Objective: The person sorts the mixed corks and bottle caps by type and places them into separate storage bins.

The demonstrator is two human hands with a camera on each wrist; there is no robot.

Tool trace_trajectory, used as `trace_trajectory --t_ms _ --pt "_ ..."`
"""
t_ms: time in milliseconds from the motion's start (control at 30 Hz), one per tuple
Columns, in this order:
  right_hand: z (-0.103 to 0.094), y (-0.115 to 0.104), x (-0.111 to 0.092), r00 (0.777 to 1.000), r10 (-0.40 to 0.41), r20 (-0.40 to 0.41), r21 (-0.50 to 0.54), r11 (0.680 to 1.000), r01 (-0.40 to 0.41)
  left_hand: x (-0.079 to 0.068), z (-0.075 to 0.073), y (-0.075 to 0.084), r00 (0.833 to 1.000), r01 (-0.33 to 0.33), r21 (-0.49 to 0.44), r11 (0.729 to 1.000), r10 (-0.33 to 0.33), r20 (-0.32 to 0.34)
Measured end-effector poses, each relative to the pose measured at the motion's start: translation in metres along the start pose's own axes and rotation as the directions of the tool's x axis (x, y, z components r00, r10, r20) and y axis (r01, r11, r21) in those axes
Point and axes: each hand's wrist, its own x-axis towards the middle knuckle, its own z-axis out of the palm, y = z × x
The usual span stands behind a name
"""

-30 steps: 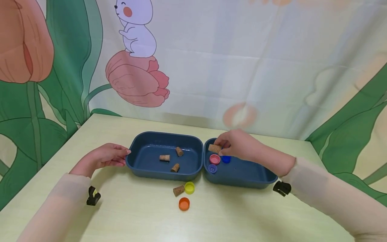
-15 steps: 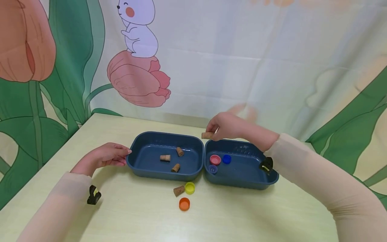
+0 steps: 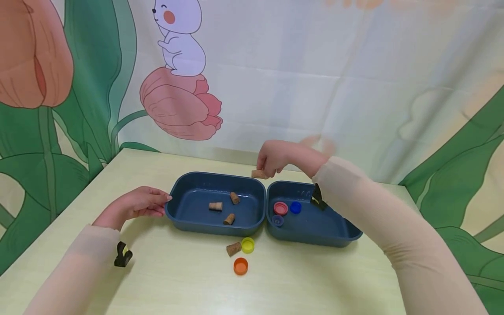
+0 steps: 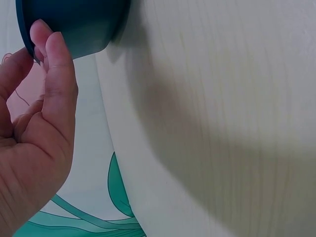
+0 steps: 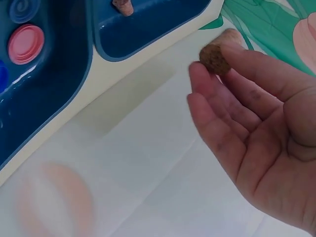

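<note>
Left hand (image 3: 138, 203): one. Fingers (image 4: 60, 54) lightly bent, gripping the rim at the near end of the tray beside them.

Left tray (image 3: 214, 229): one, dark blue, oblong; directly right of the left fingers.

Contents, three corks: side-lying cork (image 3: 215, 206), nearest to the left fingers; front cork (image 3: 229, 219), farther right of them, toward the front wall; rear cork (image 3: 234, 198), farthest right of them.

Bench (image 3: 185, 280): pale, beneath both hands' fingers.

Bench cork (image 3: 233, 249): one, well apart from either hand's fingers. Orange cap (image 3: 240, 266): near that cork, farthest forward from the right fingers. Yellow cap (image 3: 247, 245): just right of the bench cork.

Held cork (image 3: 258, 174): one, pinched in the right fingers, raised near the left tray's far right corner; exact height unclear.

Right hand (image 3: 275, 157): one. Fingers (image 5: 215, 123) narrowed on the cork.

Right tray (image 3: 311, 238): one, dark blue; below and right of the right fingers. Contents: purple cap (image 3: 277, 220), pink cap (image 3: 281, 208), blue cap (image 3: 295, 207).

Change within the last second: held cork up from among the caps, leftward past the trays' join; left fingers unmoved. Meaning, by judgement: only caps left in the right tray, as far as visible; cork unreleased.
</note>
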Motion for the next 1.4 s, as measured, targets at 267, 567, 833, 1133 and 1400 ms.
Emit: trace_trajectory --t_ms 267,567,833,1133,1400 --pt "0.007 -0.014 0.030 0.994 0.052 0.098 -0.034 0.998 -0.049 -0.001 -0.001 -0.004 1.000 0.015 -0.012 1.000 -0.015 -0.007" --pt "0.021 -0.022 0.061 0.976 0.103 0.194 0.032 0.993 -0.111 -0.001 0.000 -0.004 1.000 0.006 0.014 1.000 -0.006 -0.001" --pt "0.028 -0.027 0.086 0.963 0.104 0.247 0.045 0.992 -0.119 0.000 -0.002 -0.002 1.000 0.004 0.026 1.000 -0.003 -0.010" --pt "0.042 -0.034 0.111 0.977 0.121 0.178 -0.005 0.993 -0.122 0.000 -0.003 0.001 1.000 0.008 0.029 1.000 -0.007 -0.010" --pt "0.053 -0.041 0.121 0.991 0.099 0.090 0.066 0.992 -0.105 0.001 -0.001 -0.001 1.000 0.003 0.019 1.000 -0.003 -0.003"
